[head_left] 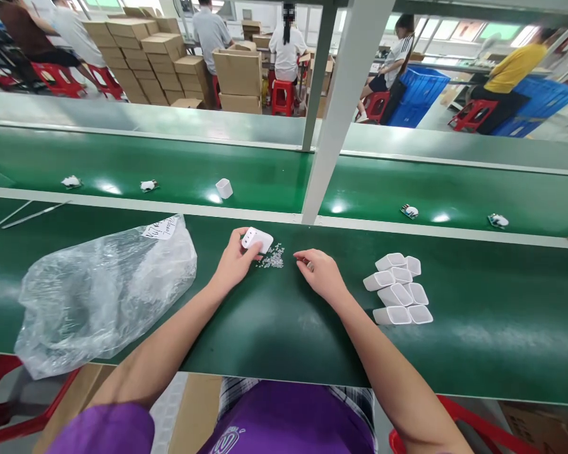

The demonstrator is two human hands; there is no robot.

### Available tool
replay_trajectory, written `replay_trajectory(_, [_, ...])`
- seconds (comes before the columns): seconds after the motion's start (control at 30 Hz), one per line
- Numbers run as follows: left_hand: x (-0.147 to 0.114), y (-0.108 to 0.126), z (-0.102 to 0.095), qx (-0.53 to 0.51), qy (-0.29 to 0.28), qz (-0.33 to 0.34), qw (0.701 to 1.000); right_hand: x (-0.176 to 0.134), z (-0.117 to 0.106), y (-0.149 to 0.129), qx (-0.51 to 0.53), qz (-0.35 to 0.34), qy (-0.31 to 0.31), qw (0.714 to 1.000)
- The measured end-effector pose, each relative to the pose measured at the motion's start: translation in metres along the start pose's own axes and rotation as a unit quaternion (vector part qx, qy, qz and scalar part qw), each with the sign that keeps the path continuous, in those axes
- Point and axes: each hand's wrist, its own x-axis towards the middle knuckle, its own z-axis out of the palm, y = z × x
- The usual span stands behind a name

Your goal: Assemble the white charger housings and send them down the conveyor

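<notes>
My left hand (236,257) grips a white plastic charger housing (257,239), with small dark port slots showing on its end face. Just under and beside the housing lies a small pile of tiny clear plastic pieces (273,257) on the green table. To the right of that pile, my right hand (322,272) has its thumb and fingertips drawn together; whatever is between them is too small to make out. Farther right, several white open-ended housings (396,296) lie on their sides in a close group.
A large clear plastic bag (108,290) with a handwritten label covers the table's left part. Behind the table runs a green conveyor belt (269,170) carrying small circuit boards (409,211) and a white housing (224,188). A metal post (334,113) rises in front of it.
</notes>
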Motion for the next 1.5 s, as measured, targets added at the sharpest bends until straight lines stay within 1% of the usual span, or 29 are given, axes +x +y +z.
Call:
replay_trajectory(0.07, [0.004,0.000,-0.003,-0.002,-0.001,0.010,1.000,0.008,0.007,-0.002,-0.044,-0.006,-0.023,0.999])
replay_trajectory(0.13, [0.005,0.001,-0.004,0.000,-0.015,0.021,1.000,0.018,0.013,-0.005,-0.079,-0.009,-0.040,0.996])
replay_trajectory(0.3, [-0.001,0.007,-0.005,0.014,-0.036,0.031,0.999,0.041,0.018,-0.010,-0.144,-0.025,-0.073,0.987])
replay_trajectory(0.5, [-0.014,0.017,-0.005,0.056,-0.083,0.085,0.991,0.040,0.021,-0.014,-0.200,-0.043,-0.083,0.975])
replay_trajectory(0.63, [-0.022,0.022,-0.004,0.082,-0.104,0.128,0.983,0.037,0.024,-0.016,-0.207,-0.043,-0.074,0.975])
replay_trajectory(0.73, [-0.026,0.024,-0.002,0.086,-0.115,0.147,0.979,0.036,0.025,-0.014,-0.194,-0.036,-0.062,0.978])
replay_trajectory(0.83, [-0.029,0.023,0.001,0.097,-0.125,0.159,0.975,0.028,0.019,-0.011,-0.167,-0.035,-0.057,0.984])
replay_trajectory(0.9, [-0.032,0.023,0.004,0.107,-0.134,0.165,0.971,0.017,0.010,-0.010,-0.119,-0.043,-0.053,0.990])
replay_trajectory(0.93, [-0.033,0.023,0.005,0.111,-0.139,0.167,0.970,0.011,0.006,-0.011,-0.073,-0.050,-0.042,0.995])
replay_trajectory(1.0, [-0.037,0.025,0.007,0.113,-0.151,0.166,0.968,-0.003,-0.004,-0.012,0.046,-0.064,0.002,0.997])
replay_trajectory(1.07, [-0.041,0.027,0.009,0.100,-0.170,0.153,0.968,-0.016,-0.011,-0.014,0.141,-0.070,0.063,0.986])
replay_trajectory(1.1, [-0.043,0.028,0.010,0.088,-0.184,0.143,0.968,-0.021,-0.012,-0.015,0.158,-0.072,0.089,0.981])
replay_trajectory(1.2, [-0.047,0.030,0.012,0.042,-0.228,0.102,0.967,-0.030,-0.012,-0.018,0.151,-0.081,0.154,0.973])
replay_trajectory(1.3, [-0.048,0.027,0.014,-0.012,-0.253,0.058,0.966,-0.031,-0.007,-0.017,0.111,-0.104,0.197,0.969])
replay_trajectory(1.4, [-0.047,0.023,0.016,-0.068,-0.260,0.025,0.963,-0.030,-0.006,-0.016,0.084,-0.136,0.219,0.963])
replay_trajectory(1.5, [-0.046,0.021,0.016,-0.090,-0.260,0.009,0.961,-0.031,-0.006,-0.015,0.077,-0.146,0.218,0.962])
